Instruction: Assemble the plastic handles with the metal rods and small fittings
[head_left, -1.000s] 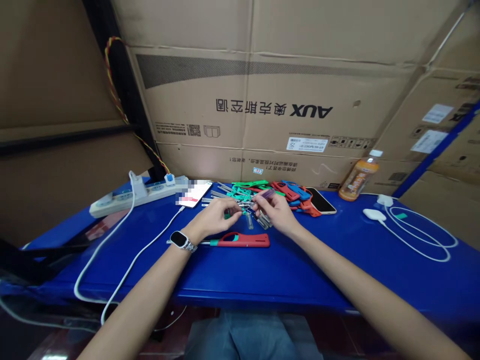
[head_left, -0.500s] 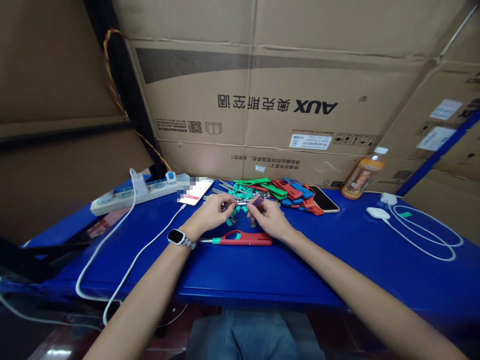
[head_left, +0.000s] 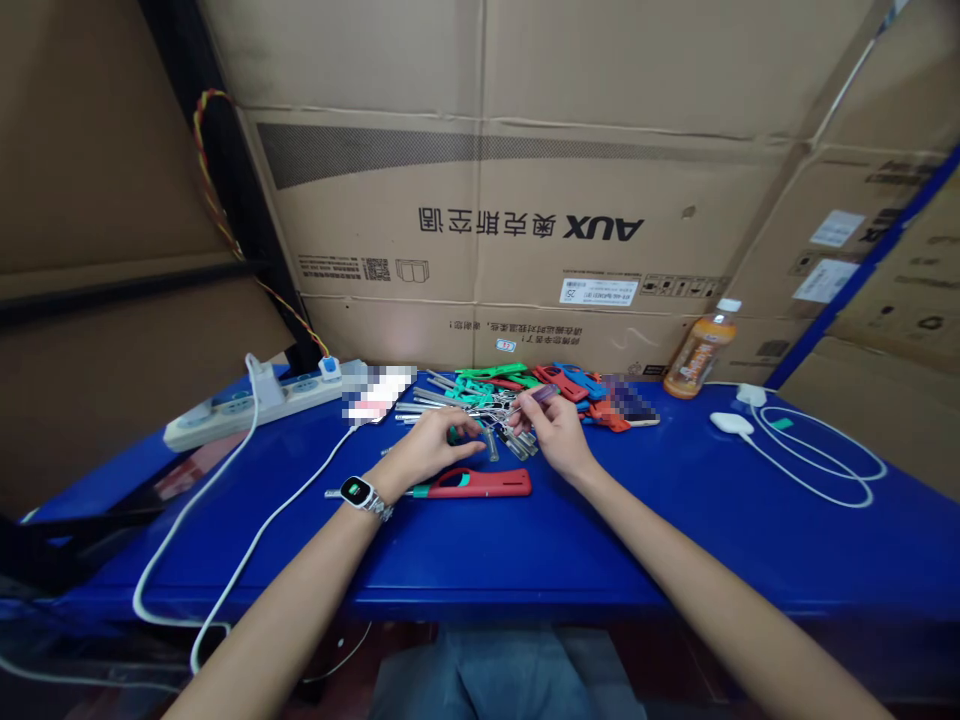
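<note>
My left hand (head_left: pixel 431 446), a watch on its wrist, hovers with curled fingers over small metal and teal parts (head_left: pixel 480 405) on the blue table (head_left: pixel 525 550); what it pinches is too small to name. My right hand (head_left: pixel 553 432) pinches a small purple translucent piece (head_left: pixel 541 394) above a few clear tubes (head_left: pixel 517 442). A red lighter-shaped tool with a teal collar (head_left: pixel 472 484) lies just in front of both hands. Behind them sits a heap of green, red and blue plastic handles (head_left: pixel 547 380).
A white power strip (head_left: pixel 259 400) and a phone (head_left: pixel 375 392) lie at back left, with a white cable (head_left: pixel 225 555) trailing to the front edge. An orange drink bottle (head_left: pixel 697 355), a second phone (head_left: pixel 634 405) and a white charger with coiled cord (head_left: pixel 810 450) are at right. Cardboard boxes (head_left: pixel 525 220) wall the back.
My hands came together over the small parts, then drew slightly apart; my right hand lifted the purple piece a little. The camera view shifted slightly.
</note>
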